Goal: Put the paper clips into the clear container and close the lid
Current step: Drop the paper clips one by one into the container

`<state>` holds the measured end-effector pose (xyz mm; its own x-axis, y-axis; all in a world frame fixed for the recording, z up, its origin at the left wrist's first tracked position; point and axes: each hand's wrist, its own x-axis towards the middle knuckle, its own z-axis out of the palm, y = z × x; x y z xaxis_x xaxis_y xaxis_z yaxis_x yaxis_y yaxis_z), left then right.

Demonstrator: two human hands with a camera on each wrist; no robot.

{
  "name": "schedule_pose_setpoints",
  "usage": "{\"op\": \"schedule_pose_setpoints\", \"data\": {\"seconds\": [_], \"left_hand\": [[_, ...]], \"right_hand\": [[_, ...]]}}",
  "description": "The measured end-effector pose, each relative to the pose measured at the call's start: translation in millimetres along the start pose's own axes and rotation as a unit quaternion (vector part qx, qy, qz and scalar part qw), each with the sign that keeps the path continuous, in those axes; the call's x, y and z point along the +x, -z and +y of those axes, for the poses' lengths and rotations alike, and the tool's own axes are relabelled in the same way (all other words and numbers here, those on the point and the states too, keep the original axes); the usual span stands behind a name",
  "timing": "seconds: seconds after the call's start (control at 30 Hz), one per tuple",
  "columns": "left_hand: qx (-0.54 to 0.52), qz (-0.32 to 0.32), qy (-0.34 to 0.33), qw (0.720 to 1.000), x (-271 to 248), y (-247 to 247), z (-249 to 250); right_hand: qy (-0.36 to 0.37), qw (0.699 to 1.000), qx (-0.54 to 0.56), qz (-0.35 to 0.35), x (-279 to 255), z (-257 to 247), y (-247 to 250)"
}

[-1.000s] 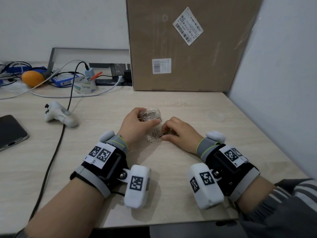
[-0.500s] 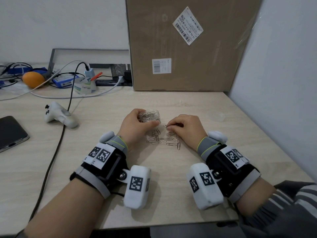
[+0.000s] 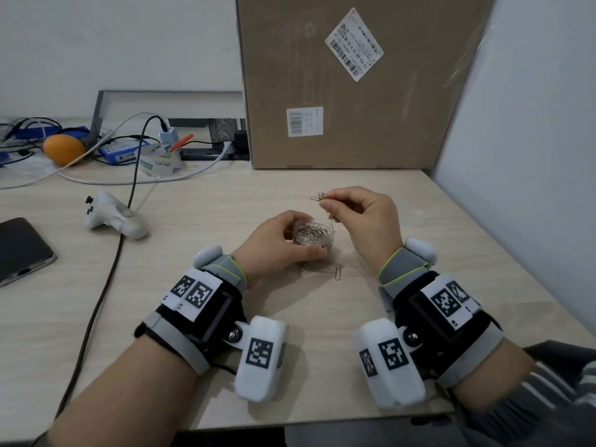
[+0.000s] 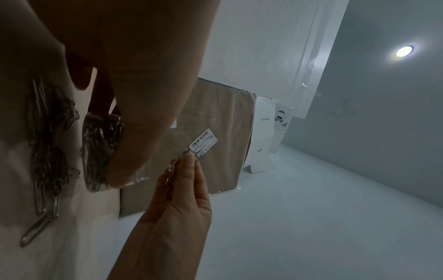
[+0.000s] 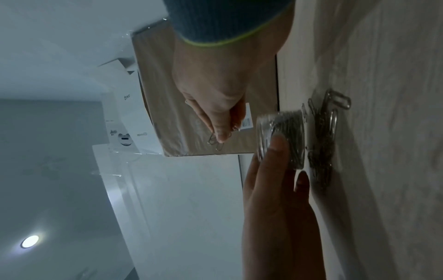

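Observation:
My left hand (image 3: 283,235) grips a small clear container (image 3: 314,236) that stands on the desk, open-topped and packed with silver paper clips. Just right of and above it, my right hand (image 3: 335,201) pinches a bunch of paper clips (image 3: 322,197), and some of them dangle over the container's rim. A few loose clips (image 3: 333,271) lie on the desk in front of the container. In the left wrist view the container (image 4: 103,151) shows beside the loose clips (image 4: 48,151). The right wrist view shows the pinched clips (image 5: 215,142) and the container (image 5: 282,138). A faint clear round lid (image 3: 421,217) lies right of my right hand.
A large cardboard box (image 3: 348,91) stands at the back of the desk (image 3: 322,304), against a white wall (image 3: 532,156) on the right. At the left lie a white controller (image 3: 113,216), a black cable (image 3: 106,285), a phone (image 3: 19,246), a tape roll (image 3: 159,159) and an orange (image 3: 63,150).
My right hand rose from the desk with a bunch of clips and now holds them over the container. My left hand slid the container a little right and nearer. Fewer clips lie loose.

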<state>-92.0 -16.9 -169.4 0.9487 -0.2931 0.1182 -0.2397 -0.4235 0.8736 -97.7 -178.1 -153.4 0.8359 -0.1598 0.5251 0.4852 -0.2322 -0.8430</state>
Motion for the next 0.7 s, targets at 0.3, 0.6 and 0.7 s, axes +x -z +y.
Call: {"op": "schedule_pose_setpoints", "data": {"seconds": [0.3,0.6,0.7], "left_hand": [[-0.011,-0.009,-0.015,1.0,-2.3,-2.3,4.1],[-0.043,0.024,-0.012,0.999,-0.9,-1.7,1.1],[-0.049,0.057,-0.006,0.997,1.9,-2.2,-0.5]], "right_hand": [[0.062,0.981,-0.145,-0.114,-6.9,3.4,0.5],[0.069,0.97,-0.173,-0.158,-4.3,9.4,2.7],[0.073,0.981,-0.148,-0.102,-3.1,8.2,2.7]]}}
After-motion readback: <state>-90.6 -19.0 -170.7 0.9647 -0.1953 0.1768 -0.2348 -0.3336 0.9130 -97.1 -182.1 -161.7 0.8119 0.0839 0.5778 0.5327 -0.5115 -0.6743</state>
